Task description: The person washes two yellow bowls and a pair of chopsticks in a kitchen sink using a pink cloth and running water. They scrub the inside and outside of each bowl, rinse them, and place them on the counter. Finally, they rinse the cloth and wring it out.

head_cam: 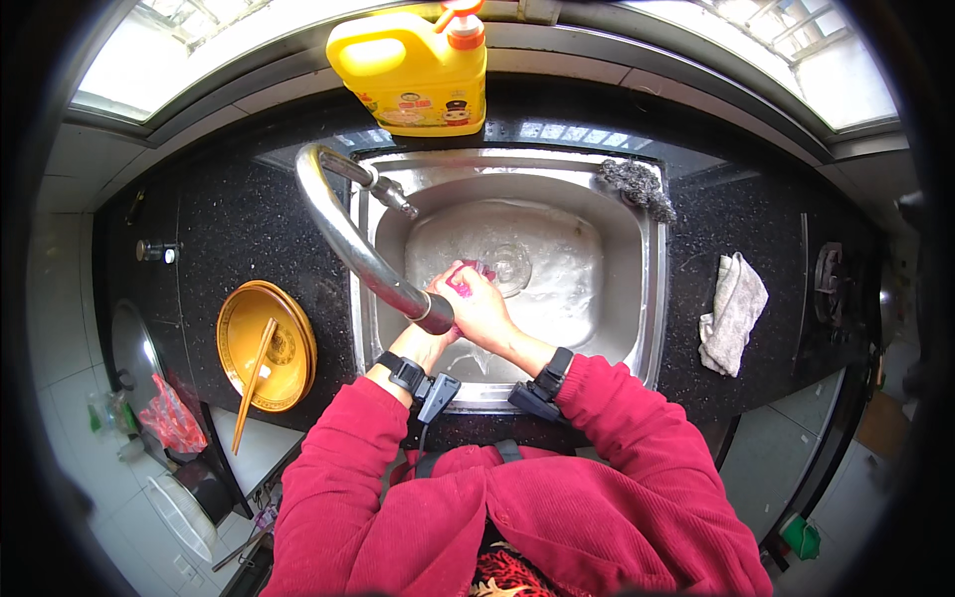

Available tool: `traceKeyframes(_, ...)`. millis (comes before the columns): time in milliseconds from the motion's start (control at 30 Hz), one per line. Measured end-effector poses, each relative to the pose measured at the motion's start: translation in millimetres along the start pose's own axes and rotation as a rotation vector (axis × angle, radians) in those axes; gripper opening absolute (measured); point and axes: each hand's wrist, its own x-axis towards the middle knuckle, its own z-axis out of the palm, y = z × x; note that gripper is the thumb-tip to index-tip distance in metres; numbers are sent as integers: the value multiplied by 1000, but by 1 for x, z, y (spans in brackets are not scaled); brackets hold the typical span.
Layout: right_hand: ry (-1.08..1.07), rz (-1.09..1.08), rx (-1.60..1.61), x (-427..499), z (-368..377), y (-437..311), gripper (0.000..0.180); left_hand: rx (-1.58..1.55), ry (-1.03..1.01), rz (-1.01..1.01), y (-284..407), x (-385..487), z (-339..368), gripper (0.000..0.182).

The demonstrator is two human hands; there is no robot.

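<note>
Over the stainless steel sink (627, 298), both hands are pressed together around a crumpled pink cloth (464, 279). My right hand (482, 307) lies across it with curled fingers, and pink shows between them. My left hand (419, 345) grips from the other side, partly hidden behind the tap spout and my right hand. Directly above the hands hangs the dark nozzle of the curved chrome tap (351, 246). Shallow water shines on the sink floor, and the round drain (510, 269) sits just beyond my fingers.
A yellow detergent jug (414, 82) stands behind the sink. Steel wool (634, 186) rests on its far right corner. To the right lies a folded grey cloth (733, 317); to the left, stacked brown bowls (240, 336) carry wooden chopsticks (255, 380) that overhang the counter edge.
</note>
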Motion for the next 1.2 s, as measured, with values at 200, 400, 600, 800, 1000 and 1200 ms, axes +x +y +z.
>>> traceKeyframes(200, 119, -62, -145, 5, -6, 3, 31, 608, -47, 255, -6, -11, 5, 18)
traceKeyframes(400, 125, 86, -233, 25, -17, 35, 38, 363, 241, 198, -19, -31, 41, 17)
traceKeyframes(600, -229, 290, 197, 29, -50, 55, 64, 334, 240, 328, -9, -28, 44, 18)
traceKeyframes(800, -705, 532, 511, -3, -60, 29, 67, 237, 79, 335, 13, -14, 24, 29)
traceKeyframes(1000, -719, 381, 836, -18, -44, 17, 50, 210, 54, 298, 13, -15, 16, 30)
traceKeyframes(1200, -546, 490, 801, -11, -64, 13, 52, 139, 163, 415, 8, -8, 12, 37)
